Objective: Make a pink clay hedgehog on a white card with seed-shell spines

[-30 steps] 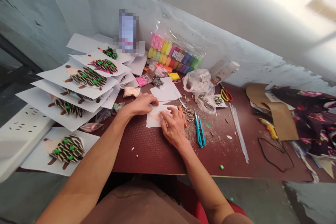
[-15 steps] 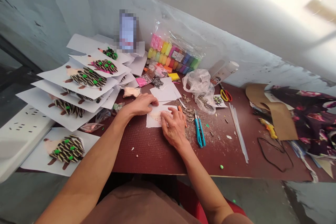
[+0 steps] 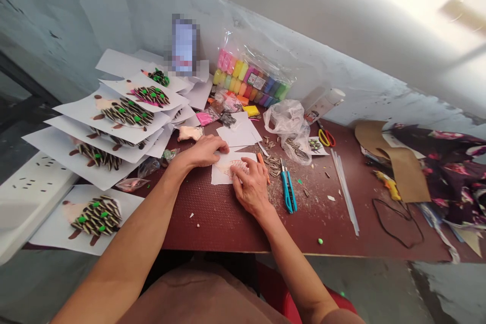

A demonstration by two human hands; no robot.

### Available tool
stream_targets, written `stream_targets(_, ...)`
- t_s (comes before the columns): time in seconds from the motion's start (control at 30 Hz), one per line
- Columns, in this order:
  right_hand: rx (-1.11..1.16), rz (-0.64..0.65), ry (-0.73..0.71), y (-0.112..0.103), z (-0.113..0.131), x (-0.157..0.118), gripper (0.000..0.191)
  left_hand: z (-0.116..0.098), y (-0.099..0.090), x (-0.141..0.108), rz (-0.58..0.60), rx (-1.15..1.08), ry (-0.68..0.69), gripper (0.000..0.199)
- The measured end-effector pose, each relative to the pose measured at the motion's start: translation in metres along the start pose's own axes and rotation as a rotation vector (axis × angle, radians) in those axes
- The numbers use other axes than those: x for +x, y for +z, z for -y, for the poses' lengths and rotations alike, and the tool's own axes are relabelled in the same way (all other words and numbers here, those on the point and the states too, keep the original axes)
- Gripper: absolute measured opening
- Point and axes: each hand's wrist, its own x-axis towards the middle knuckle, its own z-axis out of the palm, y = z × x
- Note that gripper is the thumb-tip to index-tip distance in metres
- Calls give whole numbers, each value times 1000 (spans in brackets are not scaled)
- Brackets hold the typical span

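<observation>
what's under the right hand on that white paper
The right hand rests on a white paper sheet bearing a pinkish shape. Only the shape's upper part shows; whatever lies beneath the palm and fingers is covered.

White paper (image 3: 220, 176) with pinkish hatched pattern

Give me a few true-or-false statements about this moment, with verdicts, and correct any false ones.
1. The right hand rests on a white sheet with a pink-marked shape. True.
2. The left hand grips the teal-handled snips. False: they lie on the table, untouched.
3. Loose sunflower seeds lie near the right hand. True.
4. The seed-covered paper pictures lie to the right of the hands. False: they lie to the left.
</observation>
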Motion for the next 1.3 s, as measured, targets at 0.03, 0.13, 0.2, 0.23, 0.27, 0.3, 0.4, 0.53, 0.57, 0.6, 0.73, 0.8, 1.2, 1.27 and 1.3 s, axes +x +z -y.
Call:
stream_targets(0.03,-2,7,-8,0,1,0,25,0,0,0,1,0,-2,42)
stream_targets(0.13,-17,20,-20,1,2,0,26,-3,-2,-1,11,0,-15,42)
stream_targets(0.2,-26,27,-20,1,2,1,25,-4,-3,-1,17,-3,-23,42)
stream_targets(0.23,-27,27,-17,1,2,1,25,-5,-3,-1,20,-5,-26,43)
stream_targets(0.27,-25,22,-13,1,2,1,25,-5,-3,-1,21,-8,-26,43)
stream_targets(0.3,-21,14,-12,1,2,1,24,-5,-3,-2,21,-10,-27,43)
stream_targets(0.4,-9,-10,-28,0,2,0,25,-5,-3,-2,17,-14,-24,42)
stream_targets(0.53,-26,16,-55,1,4,1,26,-4,-3,-2,11,-11,-12,41)
stream_targets(0.57,-33,26,-59,1,4,1,26,-4,-3,-2,10,-9,-12,41)
stream_targets(0.6,-39,31,-64,1,4,1,25,-4,-3,-2,11,-7,-14,41)
stream_targets(0.73,-28,0,-76,2,3,1,24,-5,-2,-2,12,-5,-16,41)
stream_targets(0.8,-11,-33,-81,3,2,0,24,-5,-3,-2,11,-3,-19,41)
stream_targets(1.2,12,-22,-146,4,2,-2,24,-7,-4,-2,26,4,-34,42)
stream_targets(1.27,21,-19,-147,3,3,-2,25,-8,-4,-2,30,3,-37,42)
stream_targets(1.3,23,-14,-149,3,4,-2,26,-8,-4,-2,32,2,-37,43)
